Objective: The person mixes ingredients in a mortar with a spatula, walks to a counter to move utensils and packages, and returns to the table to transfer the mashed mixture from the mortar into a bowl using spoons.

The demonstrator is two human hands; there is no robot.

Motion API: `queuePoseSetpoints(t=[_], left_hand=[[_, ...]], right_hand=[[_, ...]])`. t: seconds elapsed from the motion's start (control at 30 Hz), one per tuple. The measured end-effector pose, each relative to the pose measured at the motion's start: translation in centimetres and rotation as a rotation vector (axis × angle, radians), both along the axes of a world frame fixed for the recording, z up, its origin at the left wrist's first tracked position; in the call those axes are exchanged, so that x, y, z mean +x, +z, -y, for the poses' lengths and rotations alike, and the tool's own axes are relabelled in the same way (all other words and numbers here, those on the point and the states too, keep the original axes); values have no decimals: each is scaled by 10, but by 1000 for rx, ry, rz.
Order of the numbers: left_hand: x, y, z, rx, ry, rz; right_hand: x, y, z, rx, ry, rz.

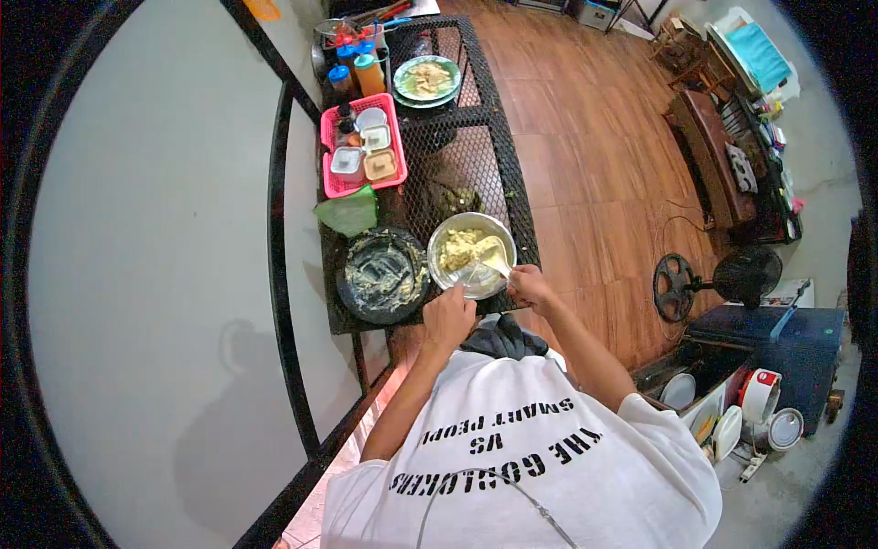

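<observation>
A round metal bowl (441,282) sits near the close end of the mesh-topped table, with a lumpy yellow mash (455,252) inside. My right hand (530,286) is closed around the handle of a pale serving spoon (492,252), whose head rests in the mash. At the bowl's near rim, my left hand (448,316) is closed with its fingertips on the edge; a thin line by them is too small to make out. Left of the bowl is a dark stone mortar (382,274) smeared with pale paste.
Behind the mortar lies a green leaf piece (347,212). A pink basket (327,174) holds several small tubs. Sauce bottles (369,75) and a green-rimmed plate (453,84) with food stand farther back. A wall borders the left; a fan (745,274) stands right.
</observation>
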State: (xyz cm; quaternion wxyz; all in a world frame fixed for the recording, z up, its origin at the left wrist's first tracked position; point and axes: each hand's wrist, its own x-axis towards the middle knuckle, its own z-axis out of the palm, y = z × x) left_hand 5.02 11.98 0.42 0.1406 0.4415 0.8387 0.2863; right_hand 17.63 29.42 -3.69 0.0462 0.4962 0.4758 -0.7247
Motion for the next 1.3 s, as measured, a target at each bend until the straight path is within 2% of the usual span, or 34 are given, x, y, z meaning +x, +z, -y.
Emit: queuePoseSetpoints(t=[0.07, 0.2, 0.27, 0.57, 0.63, 0.7, 0.83, 0.97, 1.03, 1.3], left_hand=[[3, 1, -10, -145, -6, -65], [2, 3, -27, -248, 29, -90], [1, -7, -27, -265, -50, -198], [10, -64, -14, -223, -28, -240], [5, -60, -11, -196, -44, -267], [3, -55, -7, -192, -65, -385], [-4, -56, -6, -288, -81, -437], [-9, -67, -4, -301, -100, -428], [-6, -66, -3, -217, -46, -424], [-3, -62, 1, -251, -33, -381]], right_hand=[[-2, -3, -4, 55, 11, 34], [-7, -3, -14, 100, 76, 54], [-4, -9, -18, 112, 106, 44], [-10, -36, -27, 120, 123, -20], [-14, -35, -28, -32, 99, -15], [-17, -28, -27, -45, 90, -18], [-14, -23, -27, -59, 63, -39], [-8, -17, -30, -100, 72, -21], [-4, -18, -28, -94, 72, -7], [-5, -10, -19, -35, 75, 18]])
